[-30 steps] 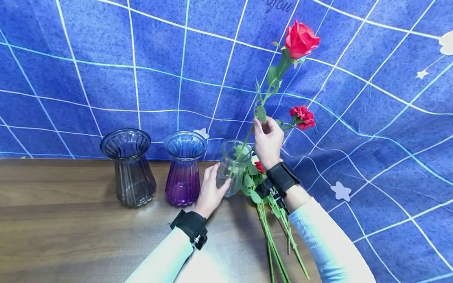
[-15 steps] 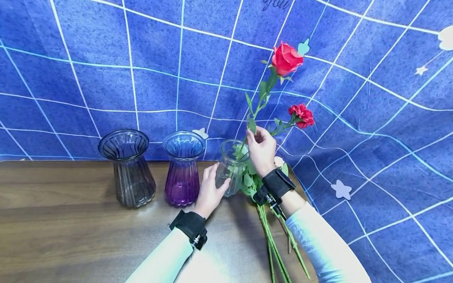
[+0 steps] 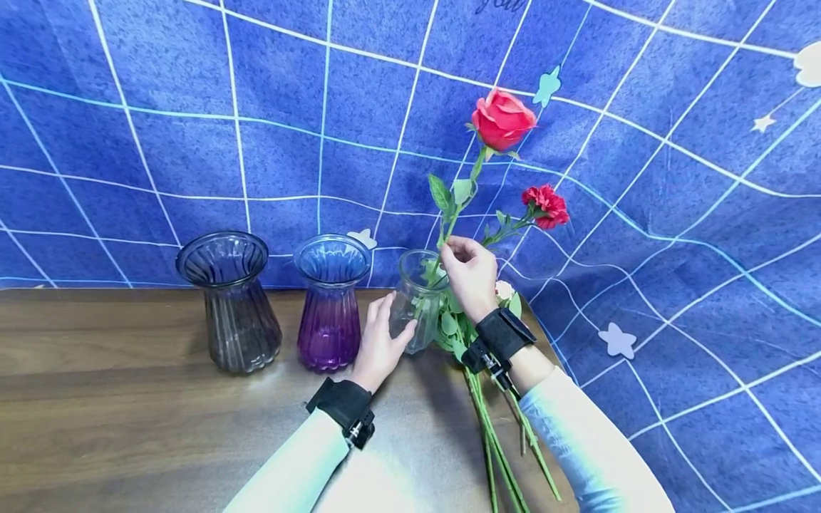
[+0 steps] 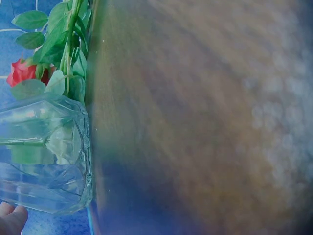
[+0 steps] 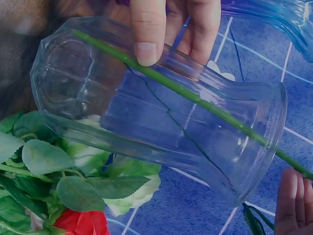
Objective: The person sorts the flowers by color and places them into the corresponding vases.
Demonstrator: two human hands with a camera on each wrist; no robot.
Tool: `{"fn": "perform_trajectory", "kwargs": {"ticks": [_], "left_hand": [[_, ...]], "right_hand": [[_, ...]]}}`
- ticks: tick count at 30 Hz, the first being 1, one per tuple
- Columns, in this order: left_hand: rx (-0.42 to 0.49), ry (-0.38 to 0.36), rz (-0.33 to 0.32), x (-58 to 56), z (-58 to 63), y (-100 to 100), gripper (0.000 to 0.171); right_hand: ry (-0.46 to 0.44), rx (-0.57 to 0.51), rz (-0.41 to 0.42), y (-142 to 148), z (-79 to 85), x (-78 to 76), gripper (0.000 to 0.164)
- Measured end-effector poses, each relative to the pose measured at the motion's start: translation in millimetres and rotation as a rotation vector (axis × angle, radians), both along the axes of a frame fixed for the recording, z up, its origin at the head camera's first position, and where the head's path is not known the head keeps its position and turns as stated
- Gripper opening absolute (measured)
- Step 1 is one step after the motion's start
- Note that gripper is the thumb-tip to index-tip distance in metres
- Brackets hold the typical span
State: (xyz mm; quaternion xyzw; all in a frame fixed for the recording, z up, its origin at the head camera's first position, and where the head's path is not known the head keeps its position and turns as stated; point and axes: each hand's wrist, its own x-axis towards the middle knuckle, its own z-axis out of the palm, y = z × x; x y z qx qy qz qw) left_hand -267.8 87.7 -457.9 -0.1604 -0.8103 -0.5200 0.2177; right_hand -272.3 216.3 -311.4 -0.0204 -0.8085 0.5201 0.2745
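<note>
My right hand (image 3: 473, 278) pinches the green stem of a red rose (image 3: 504, 120), whose bloom stands high above it. In the right wrist view that stem (image 5: 173, 87) runs through the mouth of a clear glass vase (image 5: 161, 127), its cut end close to the base. My left hand (image 3: 380, 345) grips the vase from the left, thumb in front and fingers behind. A thin dark stem (image 5: 171, 117) also lies inside the glass. Past my right hand leans a red carnation (image 3: 545, 206), its lower stem hidden by the hand.
Left of the clear vase stand a blue-purple glass vase (image 3: 330, 313) and a dark grey glass vase (image 3: 240, 313). Several flowers with green stems (image 3: 490, 434) lie on the wooden table (image 3: 128, 413) at the right. A blue grid-patterned cloth (image 3: 276, 142) hangs behind.
My right hand has come down and left with the rose, so its bloom sits lower and its stem reaches deeper into the vase. The left hand stays on the vase.
</note>
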Motion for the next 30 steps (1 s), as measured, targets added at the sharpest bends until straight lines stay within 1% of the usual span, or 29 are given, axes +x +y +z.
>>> {"fn": "perform_trajectory", "kwargs": {"ticks": [3,10,16,20,23,30], "left_hand": [[0.003,-0.002,-0.004,-0.1,0.0,0.1,0.059],[0.003,0.003,0.003,-1.4,-0.3,0.3,0.059],[-0.001,-0.027,-0.003,-0.3,-0.7,0.1,0.060],[0.003,-0.034,0.000,-0.1,-1.2,0.0,0.060],[0.009,-0.037,0.001,0.1,-0.7,-0.2,0.061],[0.011,-0.037,-0.002,0.6,-0.1,-0.5,0.060]], "right_hand": [[-0.023,0.017,0.009,0.6,0.4,-0.3,0.022],[-0.044,-0.018,0.051,1.1,2.0,0.6,0.022],[-0.066,-0.022,0.044,2.0,2.0,2.3,0.022],[-0.052,-0.047,0.040,3.9,0.6,2.1,0.022],[-0.038,-0.046,0.034,6.1,-1.1,2.1,0.022],[-0.050,0.001,0.019,10.4,-2.9,6.6,0.025]]}}
